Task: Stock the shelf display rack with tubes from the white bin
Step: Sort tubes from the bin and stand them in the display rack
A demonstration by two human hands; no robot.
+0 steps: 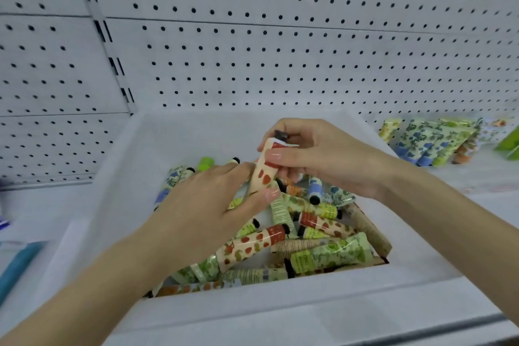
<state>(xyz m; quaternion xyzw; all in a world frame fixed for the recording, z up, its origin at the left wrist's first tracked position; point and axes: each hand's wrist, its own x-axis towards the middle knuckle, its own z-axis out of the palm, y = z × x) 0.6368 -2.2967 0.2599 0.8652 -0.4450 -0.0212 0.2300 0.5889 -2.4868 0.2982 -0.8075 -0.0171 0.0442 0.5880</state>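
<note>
The near rim of the white bin (280, 306), smooth and matte, crosses the bottom of the view, and both forearms reach over it. Inside lies a loose, crisscrossed heap of tubes (323, 250): glossy soft cylinders with flat crimped ends and small dark caps, printed with green leaves, blue flowers or red fruit. Over the heap, at centre, a red-spotted tube (261, 174) stands nearly upright, with its dark cap toward 12 o'clock. The left hand (207, 205) pinches its lower end between thumb and fingers. The right hand (323, 157) grips its upper part, thumb pressed on the front. At 3 o'clock, shelved tubes (432, 143) lie on the white shelf (491, 177). A perforated pegboard (280, 50) fills 12 o'clock. At 8 o'clock lies a blurred blue item (19, 267).
</note>
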